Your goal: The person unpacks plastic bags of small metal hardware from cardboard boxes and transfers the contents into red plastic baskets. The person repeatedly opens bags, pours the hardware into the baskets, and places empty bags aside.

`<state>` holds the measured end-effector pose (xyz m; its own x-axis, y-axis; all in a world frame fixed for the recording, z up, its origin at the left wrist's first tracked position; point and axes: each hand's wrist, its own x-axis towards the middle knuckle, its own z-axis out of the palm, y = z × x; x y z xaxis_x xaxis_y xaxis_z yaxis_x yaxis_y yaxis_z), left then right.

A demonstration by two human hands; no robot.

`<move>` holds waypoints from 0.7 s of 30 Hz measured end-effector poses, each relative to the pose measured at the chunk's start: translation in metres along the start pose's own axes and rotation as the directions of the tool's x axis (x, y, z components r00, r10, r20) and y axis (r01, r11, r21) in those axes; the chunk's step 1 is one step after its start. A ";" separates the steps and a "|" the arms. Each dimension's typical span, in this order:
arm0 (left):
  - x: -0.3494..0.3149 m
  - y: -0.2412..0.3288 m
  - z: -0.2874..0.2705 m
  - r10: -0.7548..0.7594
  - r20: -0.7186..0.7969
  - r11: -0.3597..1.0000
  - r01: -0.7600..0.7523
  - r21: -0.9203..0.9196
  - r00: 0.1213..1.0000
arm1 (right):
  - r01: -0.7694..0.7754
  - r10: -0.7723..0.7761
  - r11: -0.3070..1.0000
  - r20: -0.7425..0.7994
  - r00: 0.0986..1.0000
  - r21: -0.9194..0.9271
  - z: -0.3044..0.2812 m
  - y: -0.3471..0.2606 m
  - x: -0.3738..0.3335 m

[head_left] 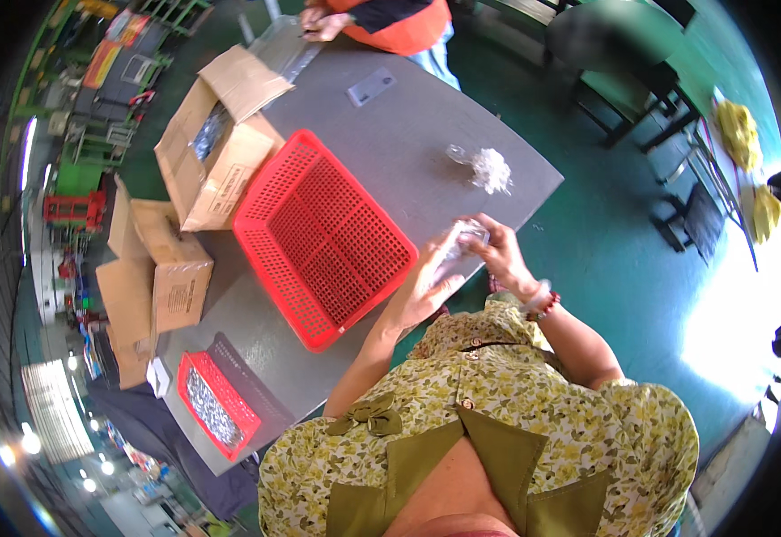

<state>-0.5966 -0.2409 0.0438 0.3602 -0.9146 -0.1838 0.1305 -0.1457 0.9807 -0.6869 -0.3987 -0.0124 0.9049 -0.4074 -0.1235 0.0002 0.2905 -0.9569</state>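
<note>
Close to my body, over the table's near right edge, both my hands are closed around a small clear plastic bag [471, 236]. My left hand [426, 285] grips it from the left with the thumb toward me. My right hand [503, 254], with bracelets at the wrist, pinches its right side. What is inside the bag is too small to tell. Beyond my hands a heap of small white pieces [492, 170] lies on the grey table [426, 107], with a small clear piece [456, 154] beside it. Left of my left hand stands a large red plastic basket [319, 345], with nothing in it.
Two open cardboard boxes [220, 183] [182, 295] stand along the table's left side. A small red basket [246, 419] of small metallic parts sits at the near left corner. Across the table, a person in an orange vest [408, 27] handles a clear plastic sheet [288, 45].
</note>
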 end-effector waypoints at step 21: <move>0.044 0.063 0.039 0.399 -0.372 0.668 0.012 0.744 0.838 | -0.017 -0.014 0.984 0.174 0.985 0.177 -0.024 -0.064 0.042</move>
<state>-0.6087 -0.3051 0.0998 0.6974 -0.6843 0.2128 -0.5961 -0.3891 0.7024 -0.6589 -0.4551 0.0373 0.9650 -0.2549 -0.0625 0.0601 0.4463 -0.8928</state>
